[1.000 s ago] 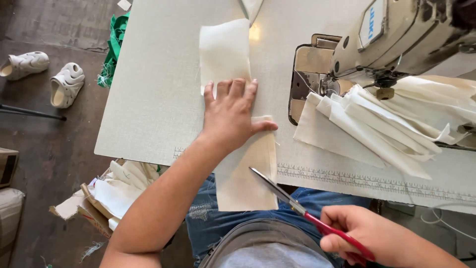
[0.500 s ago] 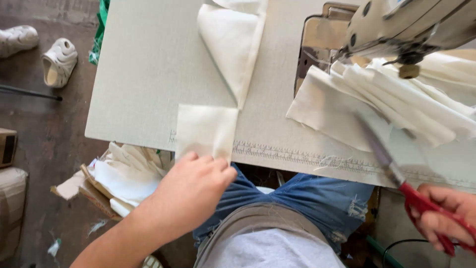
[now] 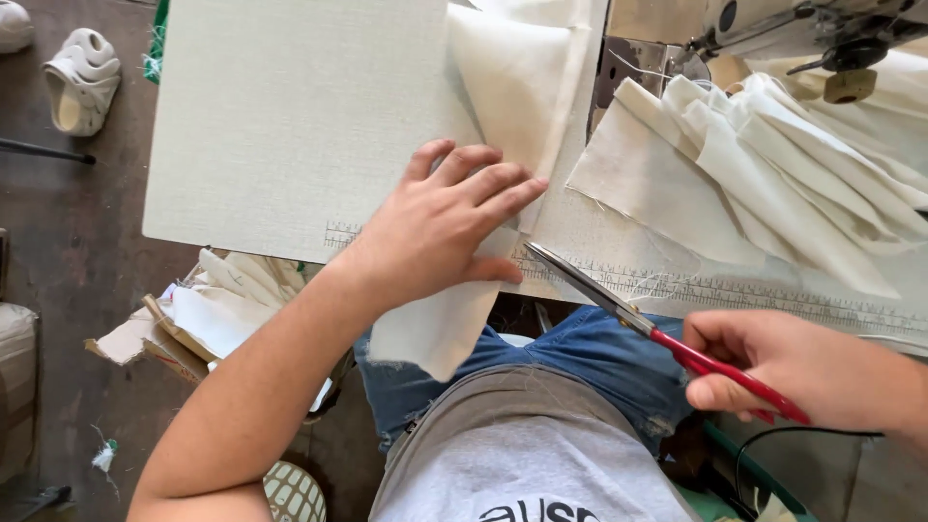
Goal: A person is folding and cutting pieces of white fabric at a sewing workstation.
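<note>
Head view: the left hand (image 3: 440, 227) lies flat, fingers spread, grip open, pressing a cream fabric strip (image 3: 512, 106) at the near edge of the surface (image 3: 280, 116); the strip's end hangs over that edge. The right hand (image 3: 802, 367), grip closed around red-handled scissors (image 3: 638, 319), holds them off the near edge, blades shut and pointing toward the strip. Folded cream pieces (image 3: 773, 164) lie toward the far right corner.

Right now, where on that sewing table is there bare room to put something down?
The bare tabletop left of the left hand and the folded cloth strip is free. To the right it is crowded: stacked fabric pieces, the sewing machine, and scissors in the right hand.
</note>
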